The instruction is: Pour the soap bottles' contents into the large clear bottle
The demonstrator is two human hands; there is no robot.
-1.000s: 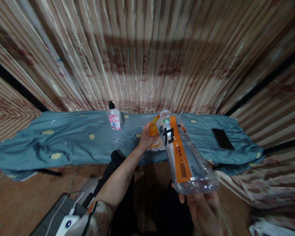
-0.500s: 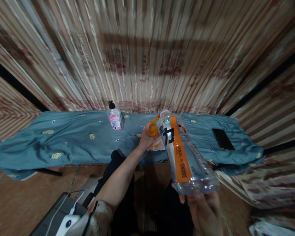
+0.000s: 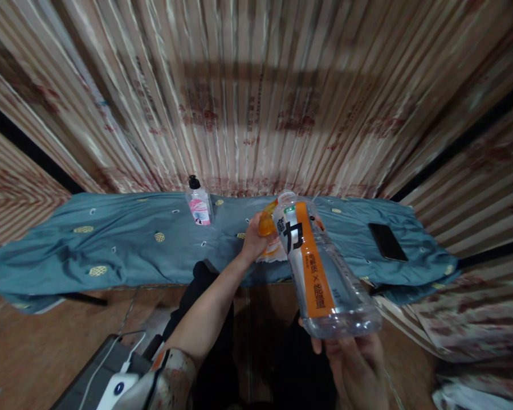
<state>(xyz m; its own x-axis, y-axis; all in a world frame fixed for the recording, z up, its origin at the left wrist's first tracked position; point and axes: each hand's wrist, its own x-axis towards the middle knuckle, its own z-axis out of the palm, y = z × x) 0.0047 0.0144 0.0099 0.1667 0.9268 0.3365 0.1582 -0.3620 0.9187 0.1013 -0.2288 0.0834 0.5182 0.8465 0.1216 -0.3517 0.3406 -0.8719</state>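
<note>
My right hand (image 3: 354,364) is closed on the base of a large clear plastic bottle (image 3: 346,273) with an orange and silver label. The bottle is tilted, its neck pointing away from me above the cloth-covered table. My left hand (image 3: 255,238) grips a translucent orange-yellow container (image 3: 267,223) right beside the bottle's neck. Its exact kind is partly hidden by my fingers and the bottle. Whether the two touch I cannot tell. Under them lies a white and orange sheet or packet (image 3: 274,250), mostly covered.
A clear pump bottle (image 3: 200,206) with a pink label and black top stands left on the teal cloth (image 3: 128,239). A black phone (image 3: 387,241) lies at the right. Striped curtains (image 3: 256,102) hang behind. A white power bank (image 3: 116,392) with a cable is at lower left.
</note>
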